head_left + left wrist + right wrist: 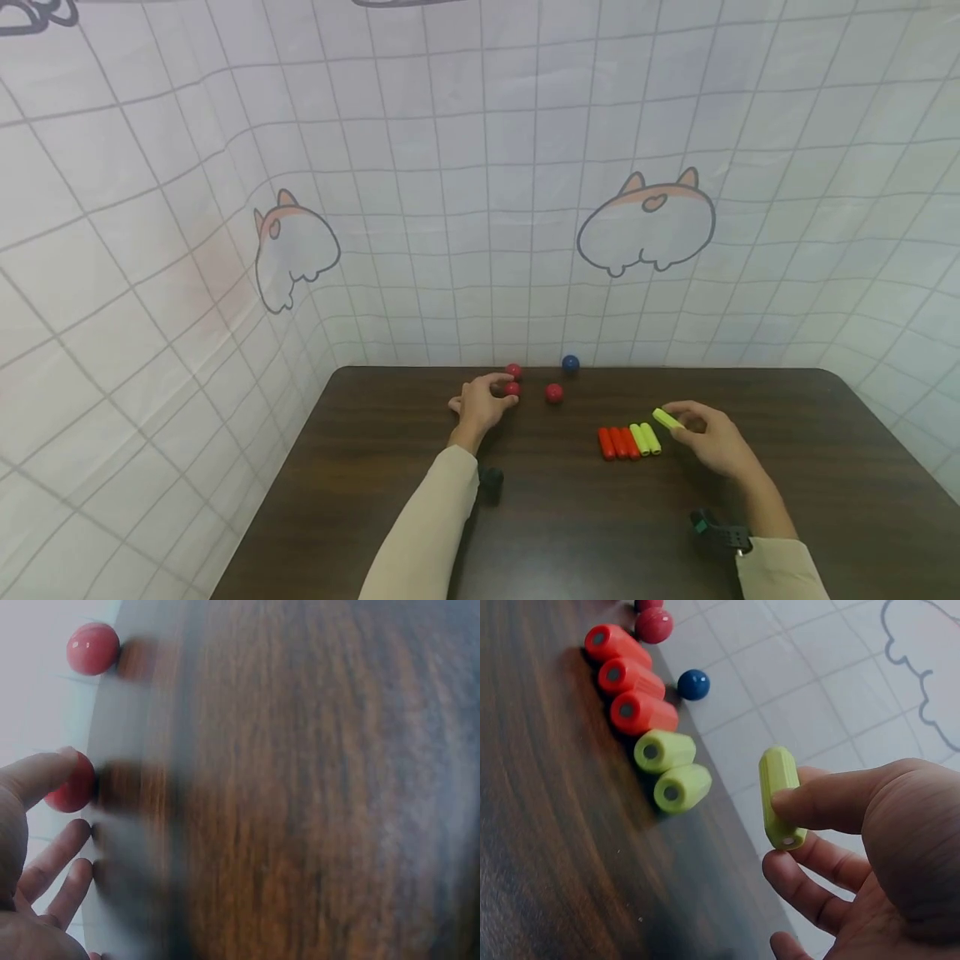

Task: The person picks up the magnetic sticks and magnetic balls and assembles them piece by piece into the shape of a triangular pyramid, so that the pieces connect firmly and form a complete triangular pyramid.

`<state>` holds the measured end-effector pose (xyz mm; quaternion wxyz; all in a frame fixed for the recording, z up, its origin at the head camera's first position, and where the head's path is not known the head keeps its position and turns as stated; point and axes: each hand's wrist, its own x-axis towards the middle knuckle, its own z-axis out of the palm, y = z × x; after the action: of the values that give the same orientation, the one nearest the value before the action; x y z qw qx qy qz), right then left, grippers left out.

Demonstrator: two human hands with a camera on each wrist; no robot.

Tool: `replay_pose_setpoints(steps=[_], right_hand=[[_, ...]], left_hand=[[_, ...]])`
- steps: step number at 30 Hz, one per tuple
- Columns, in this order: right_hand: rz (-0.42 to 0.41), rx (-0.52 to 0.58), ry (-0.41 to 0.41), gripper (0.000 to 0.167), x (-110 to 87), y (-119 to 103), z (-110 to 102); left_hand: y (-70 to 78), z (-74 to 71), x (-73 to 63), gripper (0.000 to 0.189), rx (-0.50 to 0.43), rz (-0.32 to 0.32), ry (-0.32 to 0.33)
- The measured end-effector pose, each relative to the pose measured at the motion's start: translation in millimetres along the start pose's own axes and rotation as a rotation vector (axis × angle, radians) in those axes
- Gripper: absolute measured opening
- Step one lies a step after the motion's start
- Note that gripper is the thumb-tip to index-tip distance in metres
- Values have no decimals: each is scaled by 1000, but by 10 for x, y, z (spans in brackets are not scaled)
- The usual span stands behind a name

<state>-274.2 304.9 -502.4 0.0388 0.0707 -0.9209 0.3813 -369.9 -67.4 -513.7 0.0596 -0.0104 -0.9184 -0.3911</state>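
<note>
At the far side of the table, my left hand [482,406] has thumb and index finger around a red ball [512,388]. Its thumb [41,776] overlaps this ball in the left wrist view, with the other fingers spread below. Over on the right, my right hand [712,437] pinches a yellow-green magnetic stick [780,796] between thumb and fingers, raised above the table. Two more yellow-green sticks [682,787] lie beside three red sticks [646,714] in a row, grey discs showing in their ends.
A second red ball [513,371] sits just behind the left hand's one. To its right are another red ball [554,393] and a blue ball [571,363] near the back edge. A checked white curtain [465,208] hangs behind the dark wooden table [570,525].
</note>
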Motion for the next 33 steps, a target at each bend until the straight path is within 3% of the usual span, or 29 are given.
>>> replay_pose_setpoints(steps=[7,14,23,33], right_hand=[[-6,30,-4,37,-5,-129,-4],[-30,51,-21,35,7,-204,9],[-148,95,-53,33,10,-391,45],[-179,67,-93,32,46,-636,247]], left_hand=[[-7,-3,4,30,4,-10,8],[-57,-20,-51,28,-7,23,2],[-46,-111,-261,28,-68,77,-14],[82,-243,-549,30,-161,177,-24]])
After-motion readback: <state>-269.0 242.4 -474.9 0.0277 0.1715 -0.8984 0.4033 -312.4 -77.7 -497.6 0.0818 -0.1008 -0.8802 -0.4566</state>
